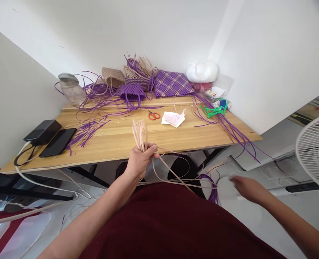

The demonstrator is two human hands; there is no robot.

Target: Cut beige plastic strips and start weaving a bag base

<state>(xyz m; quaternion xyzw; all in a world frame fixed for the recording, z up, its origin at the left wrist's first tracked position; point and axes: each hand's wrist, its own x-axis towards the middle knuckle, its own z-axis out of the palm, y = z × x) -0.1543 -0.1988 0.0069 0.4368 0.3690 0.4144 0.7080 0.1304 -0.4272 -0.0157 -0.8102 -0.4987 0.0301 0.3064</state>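
Observation:
My left hand is closed round a looped bundle of beige weaving strips, held upright just over the front edge of the table. Loose strands of the same beige run from that hand across to the right, in front of my dark red shirt. Out to the right, apart from the table, is my right hand. It is blurred by motion, and its fingers do not show clearly enough to tell whether they hold a strand. Orange-handled scissors and a creased paper lie on the table beyond the bundle.
Woven purple bags and a beige one stand along the back of the table. Cut purple strips, a phone and a black box are at left. A fan stands at right.

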